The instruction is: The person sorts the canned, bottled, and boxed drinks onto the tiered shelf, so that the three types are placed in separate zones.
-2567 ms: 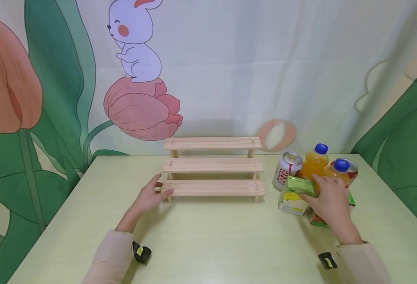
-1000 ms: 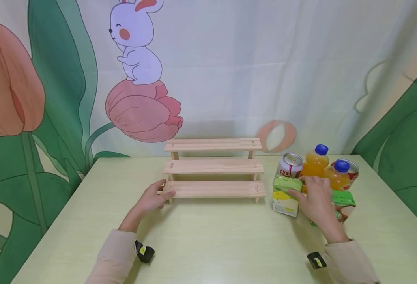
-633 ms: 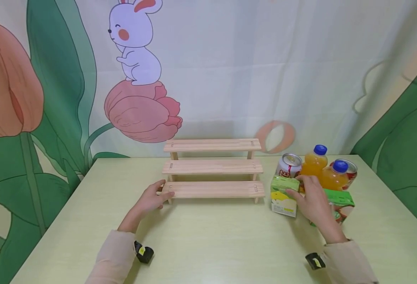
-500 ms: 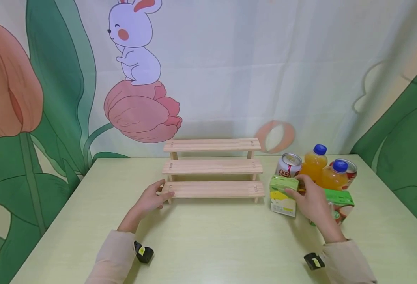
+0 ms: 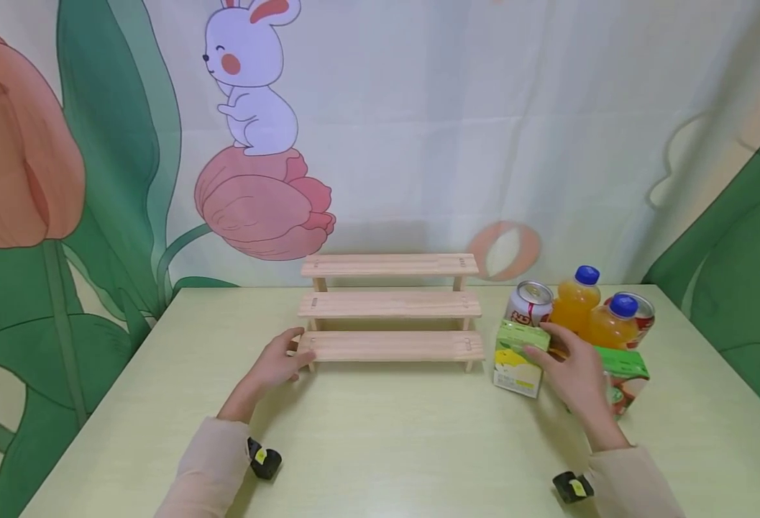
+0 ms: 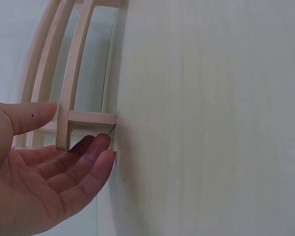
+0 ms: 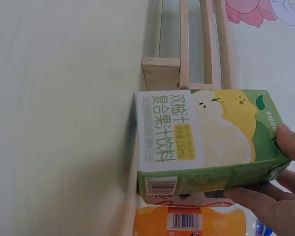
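Toward the worktop's (image 5: 690, 403) right edge, the upright juice carton (image 5: 518, 363) is pinched from its right by the half-closed right hand (image 5: 575, 370).

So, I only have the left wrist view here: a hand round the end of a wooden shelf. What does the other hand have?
Observer: The right hand grips a small juice carton.

Reviewer: Can you tell what is printed on it?

Observer: Yes, the right wrist view shows a yellow fruit picture on the face turned to that camera.

Reviewer: Fine. And what shows directly behind the carton, seen from the head camera?

Observer: A white can with red writing, its lower part hidden by the carton.
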`<control>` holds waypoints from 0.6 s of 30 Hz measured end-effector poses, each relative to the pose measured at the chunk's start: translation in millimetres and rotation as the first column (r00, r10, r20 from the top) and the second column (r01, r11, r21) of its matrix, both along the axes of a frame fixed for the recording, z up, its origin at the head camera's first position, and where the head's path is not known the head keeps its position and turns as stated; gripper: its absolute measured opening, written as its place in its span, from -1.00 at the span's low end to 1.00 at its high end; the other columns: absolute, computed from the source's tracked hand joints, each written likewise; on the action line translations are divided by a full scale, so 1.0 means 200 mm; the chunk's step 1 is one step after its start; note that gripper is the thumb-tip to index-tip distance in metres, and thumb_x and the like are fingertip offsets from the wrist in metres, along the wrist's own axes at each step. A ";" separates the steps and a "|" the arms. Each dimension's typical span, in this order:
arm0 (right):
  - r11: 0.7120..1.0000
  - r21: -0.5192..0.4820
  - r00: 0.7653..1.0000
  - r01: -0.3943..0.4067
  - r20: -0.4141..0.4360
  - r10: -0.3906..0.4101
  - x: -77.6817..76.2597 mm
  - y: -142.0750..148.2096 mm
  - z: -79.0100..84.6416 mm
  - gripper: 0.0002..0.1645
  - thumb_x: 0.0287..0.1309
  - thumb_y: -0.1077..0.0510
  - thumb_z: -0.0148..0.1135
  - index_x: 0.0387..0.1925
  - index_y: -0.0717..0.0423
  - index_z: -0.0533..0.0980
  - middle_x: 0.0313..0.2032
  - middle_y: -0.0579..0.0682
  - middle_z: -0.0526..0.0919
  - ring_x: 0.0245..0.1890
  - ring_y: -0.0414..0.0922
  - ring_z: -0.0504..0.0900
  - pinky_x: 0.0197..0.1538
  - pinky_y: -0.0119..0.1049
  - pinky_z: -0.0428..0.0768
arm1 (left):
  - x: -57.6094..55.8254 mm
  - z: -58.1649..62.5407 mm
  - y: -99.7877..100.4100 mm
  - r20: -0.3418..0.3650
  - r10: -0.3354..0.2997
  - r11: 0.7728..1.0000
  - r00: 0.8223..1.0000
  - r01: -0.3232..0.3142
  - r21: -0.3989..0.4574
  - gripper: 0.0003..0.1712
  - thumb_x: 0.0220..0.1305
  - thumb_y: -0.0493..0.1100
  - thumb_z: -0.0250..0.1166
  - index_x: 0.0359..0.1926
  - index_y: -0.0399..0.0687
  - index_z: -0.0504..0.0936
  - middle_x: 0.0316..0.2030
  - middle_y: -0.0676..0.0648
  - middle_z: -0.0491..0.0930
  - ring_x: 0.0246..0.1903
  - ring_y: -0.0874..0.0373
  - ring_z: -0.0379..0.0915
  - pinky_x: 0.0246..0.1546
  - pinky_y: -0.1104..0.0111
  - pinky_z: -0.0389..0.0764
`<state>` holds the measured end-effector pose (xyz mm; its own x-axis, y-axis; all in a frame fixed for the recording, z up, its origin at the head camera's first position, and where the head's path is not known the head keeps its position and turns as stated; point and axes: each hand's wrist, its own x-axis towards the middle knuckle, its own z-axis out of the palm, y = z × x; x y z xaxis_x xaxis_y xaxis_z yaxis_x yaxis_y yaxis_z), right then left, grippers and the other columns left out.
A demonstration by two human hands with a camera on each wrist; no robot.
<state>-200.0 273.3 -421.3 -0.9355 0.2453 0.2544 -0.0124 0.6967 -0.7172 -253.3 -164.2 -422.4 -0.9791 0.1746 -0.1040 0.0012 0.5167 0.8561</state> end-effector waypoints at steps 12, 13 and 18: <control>0.999 0.041 0.988 -0.003 -0.152 0.010 -0.24 0.21 -0.32 -0.33 -0.01 -0.31 0.16 0.19 -0.41 0.31 0.02 -0.05 0.51 -0.05 -0.03 0.50 -0.13 -0.05 0.52 | -0.03 -0.03 -0.02 0.047 0.035 0.997 0.998 -0.038 0.074 -0.37 0.20 -0.34 0.17 0.25 -0.34 0.13 -0.38 -0.27 0.51 -0.53 0.05 0.52 -0.55 0.24 0.57; 0.999 0.037 0.988 -0.001 -0.157 0.006 -0.26 0.22 -0.34 -0.34 -0.02 -0.32 0.17 0.17 -0.46 0.30 0.02 -0.08 0.52 -0.06 -0.05 0.50 -0.13 -0.07 0.53 | -0.03 -0.03 -0.02 0.049 0.039 0.996 0.998 -0.042 0.076 -0.37 0.19 -0.35 0.18 0.24 -0.33 0.13 -0.40 -0.26 0.51 -0.55 0.05 0.51 -0.56 0.24 0.56; 1.000 0.028 0.986 0.005 -0.167 0.000 -0.29 0.22 -0.32 -0.34 -0.05 -0.28 0.22 0.16 -0.41 0.34 0.00 -0.10 0.52 -0.08 -0.11 0.50 -0.18 -0.29 0.56 | -0.03 -0.02 -0.02 0.039 0.041 0.996 0.998 -0.044 0.076 -0.37 0.18 -0.35 0.19 0.23 -0.34 0.15 -0.47 -0.23 0.52 -0.60 0.07 0.48 -0.60 0.24 0.55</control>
<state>-257.1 316.7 -484.7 -0.8785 0.2385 0.4140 -0.1286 0.7165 -0.6856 -258.8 -168.2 -427.0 -0.9815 0.1422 -0.1286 -0.0519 0.4485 0.8923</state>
